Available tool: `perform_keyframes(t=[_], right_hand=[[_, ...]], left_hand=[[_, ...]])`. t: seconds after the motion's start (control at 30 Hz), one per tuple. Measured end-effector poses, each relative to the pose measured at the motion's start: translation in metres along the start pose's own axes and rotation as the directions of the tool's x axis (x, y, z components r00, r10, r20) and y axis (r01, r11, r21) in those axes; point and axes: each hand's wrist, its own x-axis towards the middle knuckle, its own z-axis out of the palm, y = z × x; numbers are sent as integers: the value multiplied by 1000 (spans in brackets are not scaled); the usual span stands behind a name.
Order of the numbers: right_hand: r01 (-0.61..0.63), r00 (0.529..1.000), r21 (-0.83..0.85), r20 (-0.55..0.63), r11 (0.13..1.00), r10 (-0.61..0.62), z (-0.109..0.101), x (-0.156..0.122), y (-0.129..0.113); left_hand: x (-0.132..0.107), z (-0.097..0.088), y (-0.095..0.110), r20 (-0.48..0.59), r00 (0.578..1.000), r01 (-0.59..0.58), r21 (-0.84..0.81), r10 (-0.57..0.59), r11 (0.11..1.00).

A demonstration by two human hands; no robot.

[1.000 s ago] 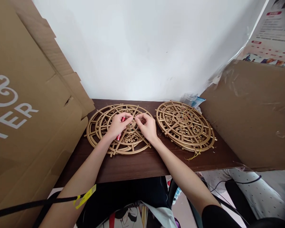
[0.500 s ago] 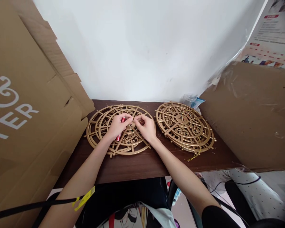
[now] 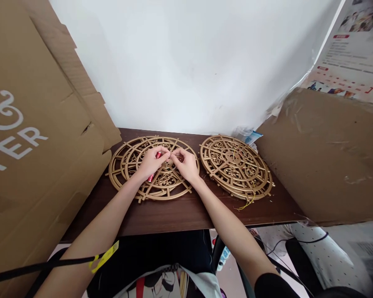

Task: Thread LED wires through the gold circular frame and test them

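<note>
My left hand [image 3: 153, 160] and my right hand [image 3: 185, 165] meet over the centre of a gold, openwork round panel [image 3: 168, 194]. Both are closed in a pinch, fingertips together around what looks like a fine wire, barely visible. A red stick-shaped thing [image 3: 151, 178] shows on either side of my left hand; whether that hand grips it or it lies on the panel, I cannot tell. Under the top panel lie more of the same kind, offset to the left.
On the right is a second stack of gold round panels [image 3: 222, 167], with a yellow wire [image 3: 245, 205] at its front edge. Behind it sits a clear plastic container [image 3: 243, 132]. Cardboard [image 3: 49, 124] walls the left side, and a cardboard sheet [image 3: 329, 157] the right. A white wall rises behind the brown table [image 3: 170, 219].
The view has shifted slightly, so the panels and hands appear a little further left. My fingertips have drawn closer together over the panel's centre, still pinched.
</note>
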Motion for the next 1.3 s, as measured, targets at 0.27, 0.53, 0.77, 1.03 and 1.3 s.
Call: perform_keyframes(t=[0.27,0.53,0.77,1.03,1.3], right_hand=[[17,999,-6,32,1000,-17,0,0,4],[48,998,-13,37,999,-48,1,1,8],[19,999,-19,50,1000,-18,3,4,13],[75,993,-161,102,984,-59,6,9,6],[66,992,-276,125,959,-32,8,12,7]], left_hand=[[1,1,-5,-16,997,-74,100,76,992],[0,1,-3,-32,997,-63,30,64,998],[1,1,-5,-20,998,-58,24,59,998],[-1,3,-1,-50,998,-42,-71,39,997],[5,4,-12,-116,992,-62,-71,53,996]])
